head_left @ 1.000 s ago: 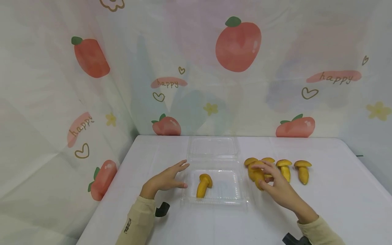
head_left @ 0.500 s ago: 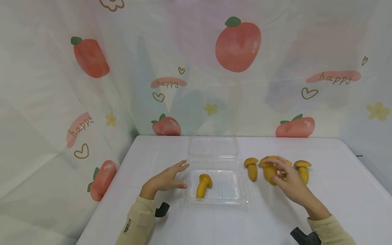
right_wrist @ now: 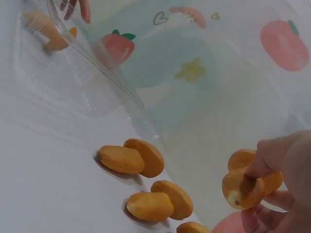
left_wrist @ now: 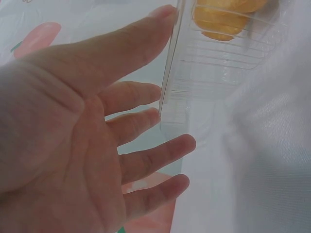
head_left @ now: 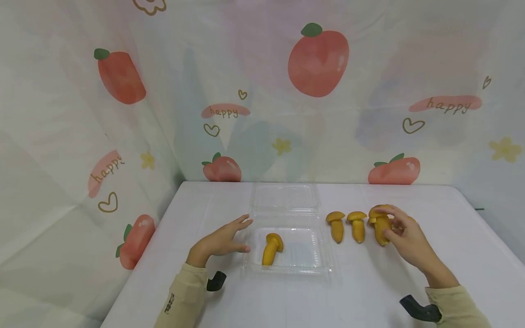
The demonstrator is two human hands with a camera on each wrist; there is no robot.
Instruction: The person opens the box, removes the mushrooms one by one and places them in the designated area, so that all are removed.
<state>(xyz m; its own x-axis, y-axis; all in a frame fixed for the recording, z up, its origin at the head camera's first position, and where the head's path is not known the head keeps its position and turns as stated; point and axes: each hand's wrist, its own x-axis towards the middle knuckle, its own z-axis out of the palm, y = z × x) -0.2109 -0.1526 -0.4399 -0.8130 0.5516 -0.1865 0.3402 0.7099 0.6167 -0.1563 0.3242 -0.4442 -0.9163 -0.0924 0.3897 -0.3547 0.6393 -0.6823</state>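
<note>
My right hand (head_left: 408,239) pinches a yellow-brown mushroom (head_left: 382,228) between thumb and fingers, over the right part of the table. In the right wrist view the held mushroom (right_wrist: 240,191) shows its pale stem end. Two more mushrooms stand in a row to its left, one nearer the box (head_left: 337,230) and one beside it (head_left: 358,230). Another mushroom (right_wrist: 193,228) is partly visible in the right wrist view. My left hand (head_left: 221,239) has its fingers spread at the left side of a clear plastic box (head_left: 303,269), fingertips right at its rim. One mushroom (head_left: 270,250) lies inside.
The box's clear lid (head_left: 285,198) is folded back toward the rear of the table. A white cloth covers the table (head_left: 295,300). Patterned curtains (head_left: 262,68) rise behind it and on the left. A black wrist mount (head_left: 420,310) sits below the right sleeve.
My right hand has moved to the right along the row with the mushroom in its grip, uncovering the two mushrooms nearer the box. The left hand stays beside the box.
</note>
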